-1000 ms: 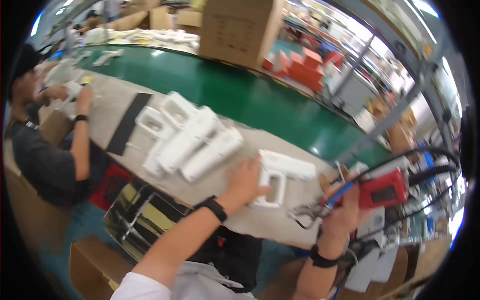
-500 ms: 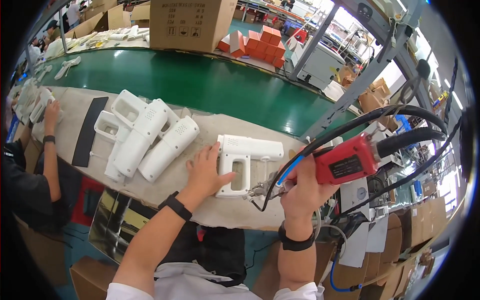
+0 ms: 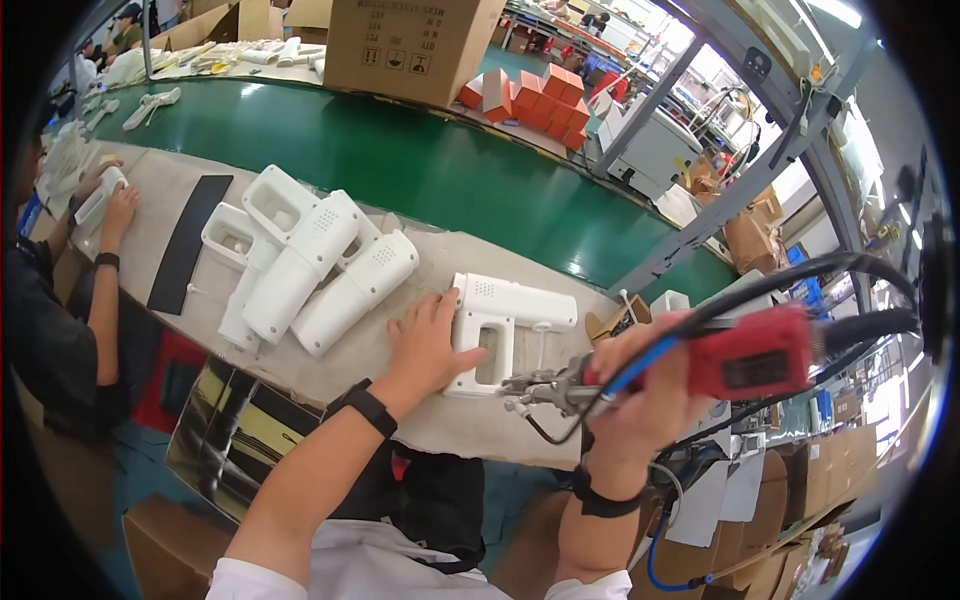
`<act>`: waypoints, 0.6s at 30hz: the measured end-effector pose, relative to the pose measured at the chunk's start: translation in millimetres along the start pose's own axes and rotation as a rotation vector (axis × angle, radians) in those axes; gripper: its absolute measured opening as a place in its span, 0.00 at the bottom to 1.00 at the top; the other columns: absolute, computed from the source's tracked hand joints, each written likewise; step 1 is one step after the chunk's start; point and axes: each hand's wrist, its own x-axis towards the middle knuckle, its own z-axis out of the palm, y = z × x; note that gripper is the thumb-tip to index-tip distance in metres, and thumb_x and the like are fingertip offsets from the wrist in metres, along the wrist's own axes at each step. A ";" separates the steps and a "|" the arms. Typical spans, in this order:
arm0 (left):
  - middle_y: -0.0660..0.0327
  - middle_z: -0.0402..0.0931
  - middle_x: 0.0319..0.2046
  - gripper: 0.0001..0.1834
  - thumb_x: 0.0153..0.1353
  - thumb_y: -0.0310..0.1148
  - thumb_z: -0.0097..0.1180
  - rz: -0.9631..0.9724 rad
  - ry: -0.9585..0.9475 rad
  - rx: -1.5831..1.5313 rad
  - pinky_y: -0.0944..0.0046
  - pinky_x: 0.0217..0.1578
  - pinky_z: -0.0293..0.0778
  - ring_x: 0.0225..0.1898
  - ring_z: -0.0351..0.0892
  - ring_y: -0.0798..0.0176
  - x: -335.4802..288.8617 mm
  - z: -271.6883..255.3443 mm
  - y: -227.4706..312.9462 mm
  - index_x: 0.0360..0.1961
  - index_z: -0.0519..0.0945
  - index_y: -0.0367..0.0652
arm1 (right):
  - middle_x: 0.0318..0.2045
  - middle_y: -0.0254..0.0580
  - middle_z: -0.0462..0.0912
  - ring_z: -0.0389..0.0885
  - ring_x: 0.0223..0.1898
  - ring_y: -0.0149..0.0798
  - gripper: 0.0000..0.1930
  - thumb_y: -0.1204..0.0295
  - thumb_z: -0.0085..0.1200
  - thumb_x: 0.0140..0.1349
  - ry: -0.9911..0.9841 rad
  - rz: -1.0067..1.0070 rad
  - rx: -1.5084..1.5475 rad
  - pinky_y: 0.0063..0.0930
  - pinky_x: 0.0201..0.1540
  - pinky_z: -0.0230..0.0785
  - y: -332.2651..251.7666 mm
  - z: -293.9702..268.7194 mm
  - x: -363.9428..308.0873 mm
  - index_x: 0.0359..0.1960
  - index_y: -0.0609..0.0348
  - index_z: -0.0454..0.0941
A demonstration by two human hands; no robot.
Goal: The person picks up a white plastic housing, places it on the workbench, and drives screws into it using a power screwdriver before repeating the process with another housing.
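Note:
A white plastic gun-shaped housing (image 3: 535, 308) lies flat on the worktop, its looped handle toward me. My left hand (image 3: 428, 345) holds it at the handle side, fingers by its rear end and thumb across the handle. My right hand (image 3: 645, 405) is wrapped round a red power screwdriver (image 3: 752, 358), slightly blurred. The driver's metal nose (image 3: 545, 388) points left at the lower end of the handle; whether it touches cannot be made out. A thin white piece (image 3: 541, 345) shows beside the housing. Left of my left hand, several similar white housings (image 3: 300, 270) lie heaped together.
A black strip (image 3: 190, 245) lies left of the heap. Beyond the worktop (image 3: 450, 432) runs a green conveyor belt (image 3: 450, 165), with a large carton (image 3: 410, 45) behind it. Black cables (image 3: 850, 262) arch at the right. A co-worker's hand (image 3: 120, 215) handles a white part at far left.
The view has shifted slightly. My right hand and the screwdriver have moved right and lower, and the driver now lies more level. My left hand stays on the housing.

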 end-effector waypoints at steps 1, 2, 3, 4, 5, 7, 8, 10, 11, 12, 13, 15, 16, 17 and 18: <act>0.51 0.60 0.60 0.50 0.43 0.53 0.65 0.019 0.022 0.020 0.35 0.56 0.49 0.62 0.57 0.49 1.9 1.0 -2.5 0.65 0.57 0.46 | 0.22 0.43 0.76 0.72 0.15 0.33 0.07 0.79 0.49 0.61 -0.060 -0.020 0.070 0.24 0.16 0.64 -8.9 7.2 0.1 0.39 0.64 0.69; 0.51 0.61 0.59 0.50 0.43 0.54 0.65 0.037 0.045 0.042 0.32 0.54 0.51 0.61 0.58 0.49 3.5 1.0 -4.7 0.65 0.58 0.46 | 0.23 0.43 0.76 0.72 0.15 0.33 0.07 0.78 0.49 0.61 -0.120 -0.041 0.140 0.24 0.16 0.65 -12.9 13.6 0.1 0.40 0.64 0.69; 0.51 0.61 0.59 0.50 0.43 0.54 0.65 0.034 0.052 0.043 0.32 0.54 0.51 0.61 0.58 0.49 3.8 0.1 -6.5 0.65 0.58 0.46 | 0.23 0.43 0.76 0.72 0.15 0.33 0.07 0.78 0.49 0.61 -0.125 -0.042 0.145 0.24 0.16 0.65 -9.2 22.2 -2.9 0.40 0.64 0.69; 0.51 0.61 0.59 0.50 0.43 0.54 0.65 0.029 0.042 0.037 0.32 0.54 0.51 0.61 0.58 0.48 4.3 2.7 -5.5 0.65 0.58 0.47 | 0.22 0.42 0.75 0.71 0.15 0.33 0.07 0.78 0.49 0.61 -0.086 -0.006 0.096 0.24 0.15 0.64 -2.3 32.0 -8.1 0.40 0.64 0.69; 0.51 0.61 0.59 0.50 0.43 0.55 0.64 0.017 0.035 0.040 0.31 0.54 0.51 0.61 0.59 0.48 3.6 3.3 -6.8 0.65 0.58 0.47 | 0.22 0.42 0.75 0.71 0.15 0.32 0.07 0.78 0.49 0.61 -0.048 0.036 0.055 0.24 0.15 0.64 4.8 39.7 -11.9 0.40 0.64 0.69; 0.51 0.61 0.59 0.50 0.43 0.55 0.64 0.010 0.035 0.051 0.31 0.54 0.52 0.61 0.59 0.48 1.5 4.7 -7.0 0.65 0.58 0.47 | 0.18 0.40 0.73 0.69 0.13 0.30 0.06 0.77 0.50 0.61 -0.069 0.052 -0.006 0.23 0.14 0.63 13.1 44.0 -13.0 0.38 0.65 0.69; 0.51 0.61 0.59 0.50 0.43 0.55 0.64 0.004 0.029 0.064 0.32 0.54 0.52 0.61 0.59 0.48 1.0 4.9 -7.3 0.65 0.58 0.47 | 0.16 0.39 0.72 0.68 0.12 0.30 0.06 0.77 0.50 0.61 -0.072 0.066 0.000 0.23 0.14 0.62 17.7 43.1 -12.8 0.38 0.66 0.69; 0.51 0.61 0.59 0.50 0.43 0.55 0.64 0.001 0.025 0.062 0.32 0.54 0.52 0.61 0.59 0.48 1.5 3.0 -7.6 0.65 0.58 0.47 | 0.13 0.39 0.71 0.65 0.09 0.28 0.06 0.78 0.49 0.60 -0.077 0.076 0.015 0.21 0.14 0.61 28.9 40.7 -10.2 0.37 0.67 0.69; 0.51 0.61 0.59 0.50 0.42 0.55 0.64 0.005 0.016 0.060 0.32 0.54 0.52 0.61 0.60 0.48 2.0 1.5 -6.7 0.65 0.58 0.47 | 0.13 0.39 0.71 0.65 0.09 0.28 0.06 0.78 0.49 0.60 -0.084 0.081 0.015 0.21 0.14 0.61 33.7 41.6 -10.8 0.37 0.67 0.69; 0.51 0.61 0.60 0.50 0.43 0.54 0.64 -0.009 0.002 0.061 0.32 0.54 0.52 0.61 0.60 0.48 1.3 -0.7 -5.5 0.65 0.58 0.47 | 0.15 0.39 0.73 0.66 0.10 0.28 0.06 0.78 0.49 0.60 -0.091 0.090 -0.009 0.21 0.14 0.61 38.4 42.5 -12.2 0.37 0.67 0.69; 0.51 0.61 0.60 0.50 0.43 0.54 0.64 -0.017 -0.004 0.060 0.32 0.54 0.52 0.61 0.60 0.48 1.1 0.9 -7.1 0.65 0.58 0.47 | 0.17 0.40 0.75 0.68 0.11 0.28 0.06 0.77 0.49 0.60 -0.093 0.102 -0.037 0.20 0.14 0.61 42.0 42.9 -15.1 0.37 0.67 0.70; 0.51 0.62 0.59 0.49 0.44 0.54 0.64 0.035 0.068 0.049 0.32 0.54 0.52 0.60 0.60 0.48 2.0 4.4 -10.7 0.65 0.58 0.48 | 0.22 0.41 0.78 0.71 0.14 0.27 0.07 0.78 0.51 0.59 0.001 -0.022 -0.117 0.19 0.14 0.61 59.0 50.1 -24.8 0.38 0.66 0.70; 0.51 0.62 0.59 0.49 0.44 0.54 0.64 0.034 0.066 0.049 0.32 0.54 0.52 0.60 0.60 0.48 3.9 4.0 -10.7 0.65 0.58 0.48 | 0.24 0.40 0.78 0.72 0.15 0.27 0.08 0.78 0.52 0.58 -0.063 0.025 -0.115 0.18 0.15 0.61 61.1 46.9 -27.6 0.38 0.66 0.70; 0.51 0.62 0.59 0.49 0.44 0.54 0.64 0.027 0.035 0.048 0.32 0.54 0.52 0.61 0.60 0.49 5.6 3.1 -9.8 0.65 0.58 0.48 | 0.26 0.40 0.79 0.73 0.16 0.28 0.09 0.79 0.53 0.58 -0.127 0.071 -0.112 0.18 0.15 0.62 62.2 44.9 -28.6 0.39 0.65 0.70; 0.51 0.62 0.59 0.48 0.44 0.54 0.64 0.020 0.005 0.047 0.31 0.54 0.52 0.61 0.59 0.49 6.6 2.1 -8.2 0.65 0.58 0.48 | 0.25 0.40 0.79 0.74 0.16 0.27 0.10 0.80 0.55 0.56 -0.193 0.046 -0.069 0.17 0.15 0.63 62.5 44.6 -27.6 0.39 0.65 0.70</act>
